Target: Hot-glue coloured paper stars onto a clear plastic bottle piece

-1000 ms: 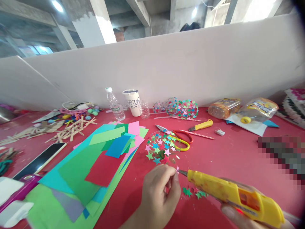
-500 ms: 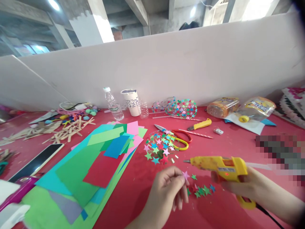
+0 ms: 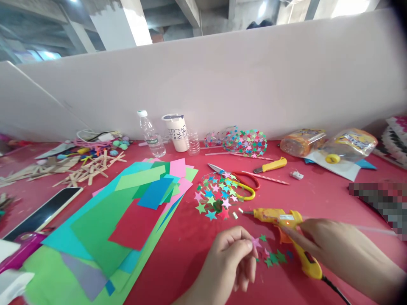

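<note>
Between the thumb and finger of my left hand is a small pink star. My right hand is on the back of a yellow hot glue gun, one finger stretched along it toward the orange trigger. The gun lies tilted on its side, its handle uncovered and its nozzle pointing left; some of my fingers are hidden. Loose green stars and others lie between my hands. Past them stands a clear piece covered in coloured stars, next to scissors with red and yellow handles.
Coloured paper sheets spread across the left, beside a phone and wooden sticks. Along the back are a water bottle, a white cup, a star-covered bottle and a yellow cutter. A cord trails from the gun.
The glue gun has turned onto its side and shifted left, and my right hand has come round over its back. My left hand still pinches the pink star, slightly further right.
</note>
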Demonstrator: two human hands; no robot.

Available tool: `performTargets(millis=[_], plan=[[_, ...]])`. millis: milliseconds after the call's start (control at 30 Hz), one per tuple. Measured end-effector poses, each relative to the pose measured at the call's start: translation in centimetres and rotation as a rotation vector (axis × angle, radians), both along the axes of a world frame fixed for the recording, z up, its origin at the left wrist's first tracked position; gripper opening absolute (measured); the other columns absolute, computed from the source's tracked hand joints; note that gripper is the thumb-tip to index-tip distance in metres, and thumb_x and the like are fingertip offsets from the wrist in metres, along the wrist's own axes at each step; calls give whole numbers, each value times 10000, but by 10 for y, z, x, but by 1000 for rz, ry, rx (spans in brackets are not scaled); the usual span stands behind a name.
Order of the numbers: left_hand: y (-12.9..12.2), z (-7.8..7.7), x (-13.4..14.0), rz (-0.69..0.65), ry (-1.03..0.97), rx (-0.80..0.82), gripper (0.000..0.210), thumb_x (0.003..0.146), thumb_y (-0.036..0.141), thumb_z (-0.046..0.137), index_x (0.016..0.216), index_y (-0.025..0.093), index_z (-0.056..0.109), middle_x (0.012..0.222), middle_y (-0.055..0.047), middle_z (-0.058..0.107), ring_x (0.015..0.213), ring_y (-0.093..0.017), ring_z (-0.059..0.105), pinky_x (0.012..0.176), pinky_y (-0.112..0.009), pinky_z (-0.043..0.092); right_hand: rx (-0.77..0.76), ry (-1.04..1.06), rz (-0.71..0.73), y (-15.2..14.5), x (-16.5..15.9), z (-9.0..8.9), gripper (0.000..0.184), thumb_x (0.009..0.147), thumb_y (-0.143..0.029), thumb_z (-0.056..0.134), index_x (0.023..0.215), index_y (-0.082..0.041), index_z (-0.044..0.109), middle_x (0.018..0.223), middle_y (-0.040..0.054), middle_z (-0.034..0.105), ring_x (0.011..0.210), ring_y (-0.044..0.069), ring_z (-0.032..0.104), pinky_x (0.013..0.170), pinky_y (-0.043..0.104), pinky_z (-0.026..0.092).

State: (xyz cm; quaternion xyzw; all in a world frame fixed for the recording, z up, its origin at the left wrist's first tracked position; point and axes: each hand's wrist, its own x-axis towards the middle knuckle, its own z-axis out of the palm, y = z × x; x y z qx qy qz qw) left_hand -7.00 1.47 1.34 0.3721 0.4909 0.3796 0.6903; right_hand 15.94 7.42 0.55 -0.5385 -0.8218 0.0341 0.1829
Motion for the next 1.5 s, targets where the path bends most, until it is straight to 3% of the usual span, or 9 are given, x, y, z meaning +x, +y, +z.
performTargets(millis=[67, 200, 333, 533, 633, 700, 800, 967, 1500], plan=[[1, 0, -2, 10, -35, -30, 165, 775, 315, 453, 681, 187, 497, 460, 54, 480, 346, -47, 328, 355, -178, 185, 52, -111, 106, -4, -5, 12, 388, 878, -373, 529, 516, -241, 482, 459, 15, 535, 380, 184, 524, 392, 293, 334], [2, 0, -5, 30, -90, -95, 145, 766, 294, 469, 673, 187, 502, 452, 53, 484, 342, -43, 332, 344, -172, 167, 59, 72, 503, -14, -29, 36, 126, 926, -196, 475, 834, -205, 561, 792, 46, 630, 694, 158, 615, 602, 255, 488], [2, 3, -5, 24, -131, -118, 154, 765, 285, 469, 641, 196, 487, 446, 55, 465, 346, -51, 334, 339, -183, 158, 157, 107, 705, -17, -54, 44, 210, 945, -116, 413, 953, -190, 609, 794, 50, 641, 758, 177, 614, 692, 296, 497], [0, 9, -8, 37, 32, 4, 258, 849, 357, 416, 640, 215, 463, 437, 54, 414, 354, -72, 299, 348, -206, 169, 91, 113, 750, -5, -64, 45, 232, 962, -119, 395, 907, -165, 615, 764, 41, 618, 685, 162, 564, 642, 300, 462], [-3, 13, -15, 128, 532, 518, 296, 896, 355, 449, 641, 215, 502, 475, 35, 417, 428, -102, 378, 405, -227, 280, 120, 143, 747, 5, -63, 54, 179, 963, -119, 418, 939, -153, 592, 795, 49, 622, 710, 166, 551, 620, 292, 419], [-4, 16, -20, 269, 923, 946, 115, 844, 221, 554, 736, 207, 593, 605, -8, 529, 577, -141, 504, 534, -262, 404, 147, 129, 751, 13, -64, 59, 171, 968, -130, 424, 921, -155, 586, 756, 38, 606, 664, 154, 522, 577, 277, 376], [1, 17, -26, 407, 1283, 1218, 184, 775, 127, 629, 948, 187, 650, 1048, -126, 607, 984, -271, 567, 859, -459, 457, 78, 65, 796, 22, -68, 58, 214, 976, -145, 409, 865, -163, 592, 684, 11, 567, 573, 134, 456, 522, 268, 314], [14, 8, -25, 352, 1414, 1221, 204, 793, 144, 637, 996, 161, 652, 1379, -200, 409, 1308, -368, 373, 1046, -642, 307, 0, 59, 818, 26, -72, 41, 182, 975, -151, 421, 899, -161, 587, 693, 16, 585, 583, 138, 463, 549, 271, 328], [14, -5, -19, 416, 1331, 1202, 235, 756, 9, 636, 941, 154, 624, 1355, -148, 463, 1303, -310, 411, 1073, -558, 358, 80, 151, 827, 30, -70, 27, 192, 999, -181, 387, 970, -173, 577, 717, 19, 672, 606, 145, 601, 545, 262, 415]])
